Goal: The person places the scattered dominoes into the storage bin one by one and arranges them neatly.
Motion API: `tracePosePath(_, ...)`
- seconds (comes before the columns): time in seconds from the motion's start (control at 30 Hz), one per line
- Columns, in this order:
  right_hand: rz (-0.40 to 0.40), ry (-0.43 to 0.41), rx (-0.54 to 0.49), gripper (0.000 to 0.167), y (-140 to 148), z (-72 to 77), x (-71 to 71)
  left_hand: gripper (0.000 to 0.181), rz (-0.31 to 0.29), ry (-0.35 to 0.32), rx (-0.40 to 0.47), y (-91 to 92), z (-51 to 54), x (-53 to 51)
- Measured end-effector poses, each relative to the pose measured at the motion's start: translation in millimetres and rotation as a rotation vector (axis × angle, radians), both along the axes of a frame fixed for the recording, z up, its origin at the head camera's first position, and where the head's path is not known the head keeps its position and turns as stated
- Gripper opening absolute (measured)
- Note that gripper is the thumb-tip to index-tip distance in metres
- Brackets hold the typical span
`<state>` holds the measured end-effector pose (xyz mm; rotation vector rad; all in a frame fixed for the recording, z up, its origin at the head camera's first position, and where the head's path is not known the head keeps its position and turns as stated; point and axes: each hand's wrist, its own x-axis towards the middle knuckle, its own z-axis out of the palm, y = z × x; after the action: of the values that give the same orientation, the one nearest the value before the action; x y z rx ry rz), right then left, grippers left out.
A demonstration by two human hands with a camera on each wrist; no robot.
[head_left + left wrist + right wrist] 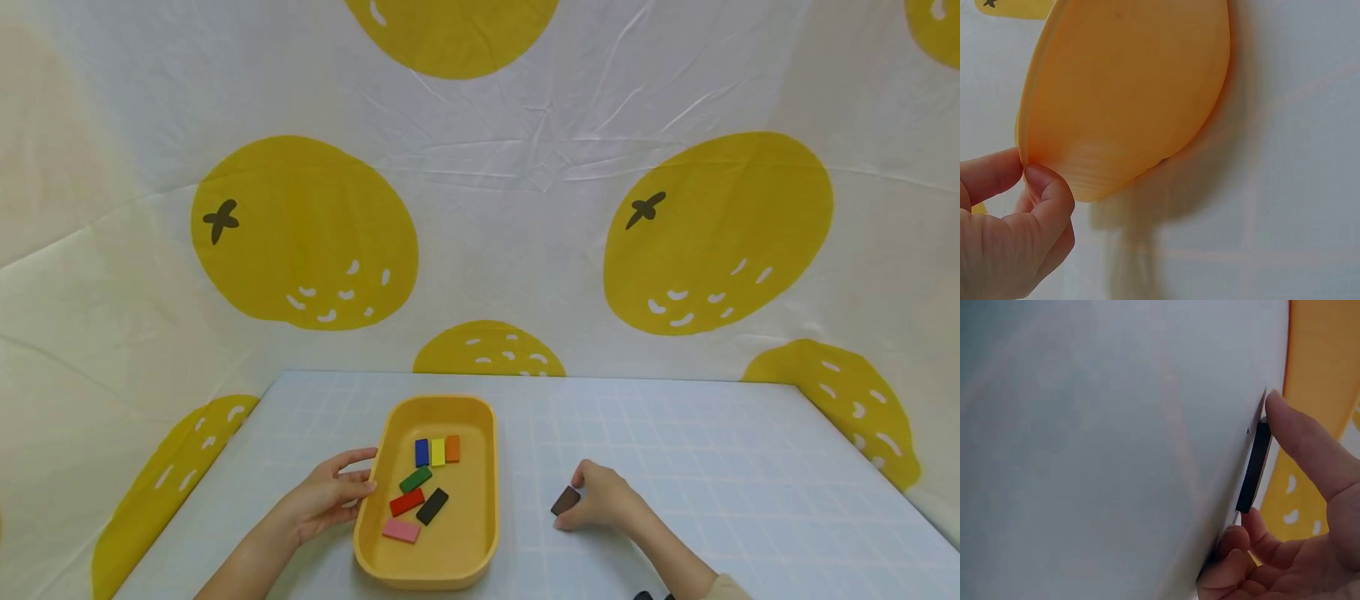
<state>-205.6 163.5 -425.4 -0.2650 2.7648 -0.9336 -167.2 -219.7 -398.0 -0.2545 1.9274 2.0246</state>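
Observation:
A yellow tray (pixel 487 533) stands on the table, and my left hand (pixel 326 496) pinches its left rim between thumb and finger. The left wrist view shows that pinch on the rim of the tray (pixel 1129 94) from outside. To the right of the tray, a small brown block (pixel 566 500) lies between the thumb and fingers of my right hand (pixel 607 498). In the right wrist view the block (pixel 1254 467) looks dark and lies flat at the table surface, thumb at one end and fingers at the other.
Inside the tray lie blue (pixel 422 452), yellow (pixel 438 452), orange (pixel 452 448), green (pixel 416 479), red (pixel 407 502), black (pixel 432 506) and pink (pixel 401 531) blocks. A fruit-patterned cloth (pixel 510 233) hangs behind the pale checked table (pixel 675 450).

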Motion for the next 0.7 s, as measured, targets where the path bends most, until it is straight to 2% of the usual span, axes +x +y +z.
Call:
tracePosePath(0.13, 0.021, 0.015, 0.027, 0.053, -2.1, 2.7, 2.3, 0.064, 0.003, -0.004, -0.003, 0.4, 0.7, 0.0)
tracePosePath(0.27, 0.058, -0.005, -0.034, 0.050, 2.9, 5.4, 2.6, 0.064, 0.003, -0.005, -0.002, 0.4, 0.2, -0.5)
tracePosePath(0.53, 0.070, -0.154, -0.367, 0.052, 14.8, 10.9, -6.2, 0.064, 0.013, -0.007, -0.007, -0.3, -2.3, -1.7)
tracePosePath(0.7, 0.047, -0.174, -0.481, 0.056, 13.3, 16.0, -13.9, 0.063, 0.023, -0.011, -0.014, 0.2, -3.5, -2.5)
